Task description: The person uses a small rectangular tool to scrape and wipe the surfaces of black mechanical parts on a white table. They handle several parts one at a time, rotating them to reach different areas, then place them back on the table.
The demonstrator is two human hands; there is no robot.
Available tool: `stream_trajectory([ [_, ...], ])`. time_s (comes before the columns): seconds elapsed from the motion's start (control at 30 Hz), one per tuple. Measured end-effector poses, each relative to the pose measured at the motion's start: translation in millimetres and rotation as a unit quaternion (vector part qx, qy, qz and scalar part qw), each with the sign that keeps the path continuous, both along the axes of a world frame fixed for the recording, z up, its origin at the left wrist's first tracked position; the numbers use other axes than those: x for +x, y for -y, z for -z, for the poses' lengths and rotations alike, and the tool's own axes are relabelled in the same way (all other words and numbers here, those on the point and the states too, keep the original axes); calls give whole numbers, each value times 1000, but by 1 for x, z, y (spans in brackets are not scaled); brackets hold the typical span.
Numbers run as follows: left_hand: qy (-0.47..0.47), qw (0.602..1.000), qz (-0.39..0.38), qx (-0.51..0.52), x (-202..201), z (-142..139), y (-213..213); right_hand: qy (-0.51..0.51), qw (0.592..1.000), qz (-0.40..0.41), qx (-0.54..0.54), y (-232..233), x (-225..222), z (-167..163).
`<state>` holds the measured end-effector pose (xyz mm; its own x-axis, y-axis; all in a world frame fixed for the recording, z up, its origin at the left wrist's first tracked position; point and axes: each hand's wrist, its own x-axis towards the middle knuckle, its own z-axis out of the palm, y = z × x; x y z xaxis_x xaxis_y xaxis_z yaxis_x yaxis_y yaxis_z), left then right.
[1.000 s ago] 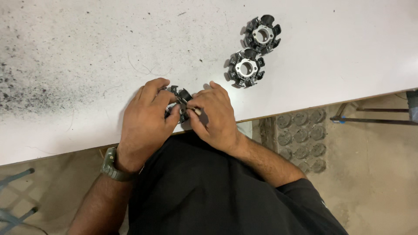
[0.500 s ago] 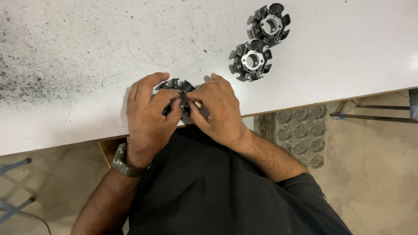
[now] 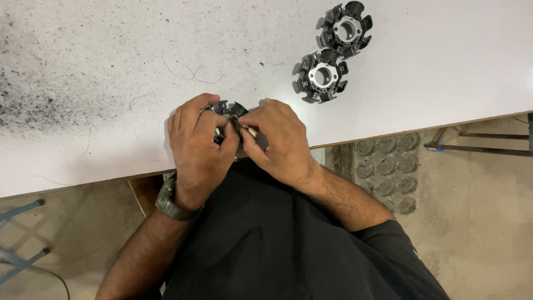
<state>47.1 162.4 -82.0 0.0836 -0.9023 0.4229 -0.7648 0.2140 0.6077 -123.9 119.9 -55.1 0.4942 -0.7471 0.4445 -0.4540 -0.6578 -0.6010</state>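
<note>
Both hands [image 3: 239, 141] pinch black toothed ring [image 3: 229, 109] between them — table edge.

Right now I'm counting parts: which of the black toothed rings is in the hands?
The ring at the table's near edge, gripped by both hands; the other two lie untouched farther right.

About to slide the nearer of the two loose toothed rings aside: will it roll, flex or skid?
The nearer ring lies flat on the white table, so it probably won't roll. Its metal centre and thick black teeth suggest it is rigid and fairly heavy. On that smooth top it should skid easily.
</note>
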Motion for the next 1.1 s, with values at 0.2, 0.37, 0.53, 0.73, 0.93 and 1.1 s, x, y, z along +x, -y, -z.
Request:
stream_trajectory([
  [0.2,-10,1000,-2,-14,1,-1,-1,4,1000,11,-13,-3,-2,1],
  [0.37,-23,999,18,-30,5,-4,-3,-5,999,-6,-37,-3,-3,4],
  [0.53,8,999,35,-30,11,-12,-1,-22,999,-8,-40,-2,-2,5],
  [0.73,20,995,99,23,19,-24,3,-22,999,-10,-36,-3,0,1],
  [0.93,-18,998,53,4,9,-18,-1,-3,1000,1,-16,-5,-2,1],
  [1.1,-19,999,25,-17,2,-12,-2,44,999,15,0,-11,-8,5],
])
